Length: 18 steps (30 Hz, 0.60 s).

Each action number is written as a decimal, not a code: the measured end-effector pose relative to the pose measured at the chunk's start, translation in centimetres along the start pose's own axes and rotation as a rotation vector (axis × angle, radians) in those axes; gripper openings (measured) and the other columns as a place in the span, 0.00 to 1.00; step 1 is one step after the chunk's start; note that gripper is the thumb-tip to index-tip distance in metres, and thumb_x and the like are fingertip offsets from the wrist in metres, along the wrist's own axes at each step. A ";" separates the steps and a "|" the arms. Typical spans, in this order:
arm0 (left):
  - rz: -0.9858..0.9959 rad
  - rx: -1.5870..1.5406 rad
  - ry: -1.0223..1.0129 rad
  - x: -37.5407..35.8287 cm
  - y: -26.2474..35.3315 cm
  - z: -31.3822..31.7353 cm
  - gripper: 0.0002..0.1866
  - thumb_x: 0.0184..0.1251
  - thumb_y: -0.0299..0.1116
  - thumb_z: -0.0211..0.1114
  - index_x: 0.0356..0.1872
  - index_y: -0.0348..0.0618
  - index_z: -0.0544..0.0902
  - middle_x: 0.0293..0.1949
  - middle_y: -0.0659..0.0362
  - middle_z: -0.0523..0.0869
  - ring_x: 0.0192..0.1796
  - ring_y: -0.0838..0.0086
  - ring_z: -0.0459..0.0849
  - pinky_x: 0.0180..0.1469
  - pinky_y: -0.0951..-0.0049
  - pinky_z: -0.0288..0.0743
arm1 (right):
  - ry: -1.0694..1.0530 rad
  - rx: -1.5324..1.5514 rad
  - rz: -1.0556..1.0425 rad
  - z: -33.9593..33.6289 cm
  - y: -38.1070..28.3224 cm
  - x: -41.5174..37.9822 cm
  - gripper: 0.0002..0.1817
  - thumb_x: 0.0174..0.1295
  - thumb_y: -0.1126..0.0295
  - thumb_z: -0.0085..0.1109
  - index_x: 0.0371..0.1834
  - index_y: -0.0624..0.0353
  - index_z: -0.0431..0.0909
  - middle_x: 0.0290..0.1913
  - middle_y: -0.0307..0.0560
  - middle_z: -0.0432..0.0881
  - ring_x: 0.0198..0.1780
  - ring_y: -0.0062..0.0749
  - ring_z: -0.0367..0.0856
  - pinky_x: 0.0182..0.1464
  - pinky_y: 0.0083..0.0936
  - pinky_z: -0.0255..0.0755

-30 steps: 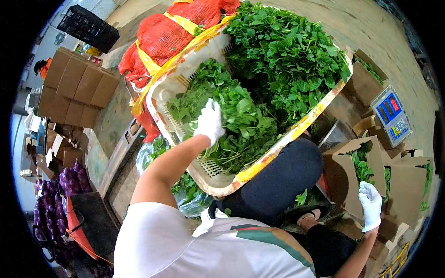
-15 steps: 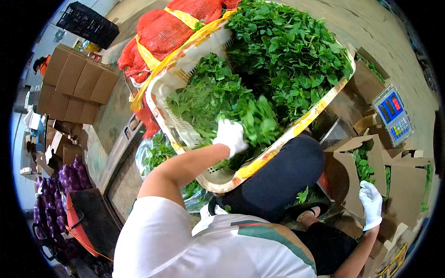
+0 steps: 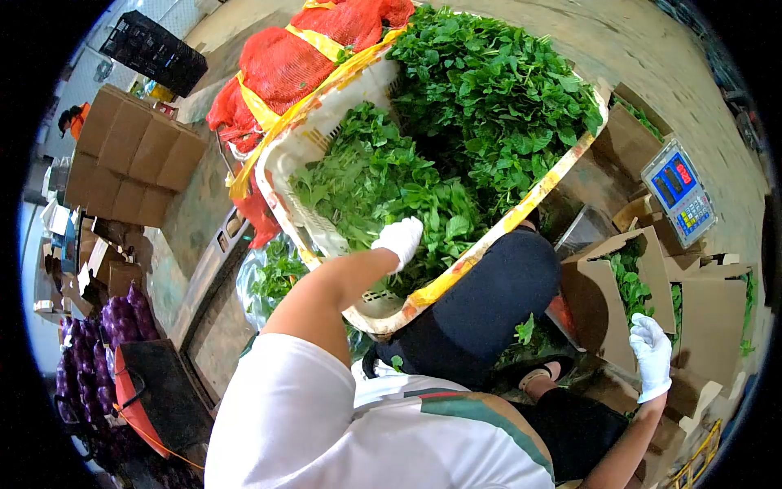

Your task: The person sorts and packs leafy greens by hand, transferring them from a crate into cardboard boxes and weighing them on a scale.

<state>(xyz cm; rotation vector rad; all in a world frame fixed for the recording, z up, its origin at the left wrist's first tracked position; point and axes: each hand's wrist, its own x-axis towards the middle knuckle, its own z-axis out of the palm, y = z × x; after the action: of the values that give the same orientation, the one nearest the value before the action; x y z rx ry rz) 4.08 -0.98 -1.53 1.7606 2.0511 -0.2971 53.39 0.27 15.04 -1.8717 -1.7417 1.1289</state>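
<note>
Head view: the plastic crate (image 3: 281,175) is heaped with leafy greens (image 3: 489,98), while the open cardboard box (image 3: 607,322) holds only a small amount, so I judge the transfer as early. Left hand (image 3: 399,239), gloved, has its fingers curled into a clump of greens at the near side of the crate. Right hand (image 3: 653,354) grips the box's flap; greens lie just above its fingertips.

Produce packing site: crate of leafy greens (image 3: 456,122), stacked cartons (image 3: 130,155), weighing scale (image 3: 678,191), concrete floor (image 3: 643,49).
</note>
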 end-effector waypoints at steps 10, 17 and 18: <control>0.005 -1.005 0.167 0.3 -10.6 -6.7 0.14 0.39 0.23 0.64 0.33 0.33 0.78 0.30 0.59 0.81 0.30 0.76 0.76 0.35 0.75 0.71 | 0.036 0.081 -0.015 -0.9 1.3 -0.6 0.19 0.48 0.82 0.53 0.47 0.64 0.73 0.41 0.41 0.78 0.38 0.20 0.74 0.44 0.16 0.68; 0.036 -1.566 0.312 -5.0 -12.5 -9.2 0.15 0.52 0.34 0.60 0.41 0.38 0.77 0.32 0.63 0.80 0.36 0.77 0.77 0.41 0.75 0.72 | 0.002 0.447 -0.272 4.6 -11.5 -0.1 0.16 0.53 0.75 0.55 0.47 0.63 0.74 0.43 0.43 0.78 0.43 0.23 0.76 0.49 0.19 0.68; 0.044 -1.612 0.313 -5.8 -12.3 -9.4 0.16 0.52 0.34 0.60 0.41 0.38 0.76 0.33 0.63 0.80 0.36 0.77 0.77 0.41 0.75 0.72 | -0.077 0.470 -0.308 6.3 -14.1 -0.1 0.17 0.53 0.74 0.55 0.47 0.63 0.73 0.43 0.44 0.78 0.43 0.24 0.76 0.49 0.19 0.68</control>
<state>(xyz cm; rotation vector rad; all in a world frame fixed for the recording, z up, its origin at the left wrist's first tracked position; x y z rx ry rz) -8.97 -4.30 8.07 0.7505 1.4433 1.3306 39.26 1.23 21.28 -1.2525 -1.5602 1.3513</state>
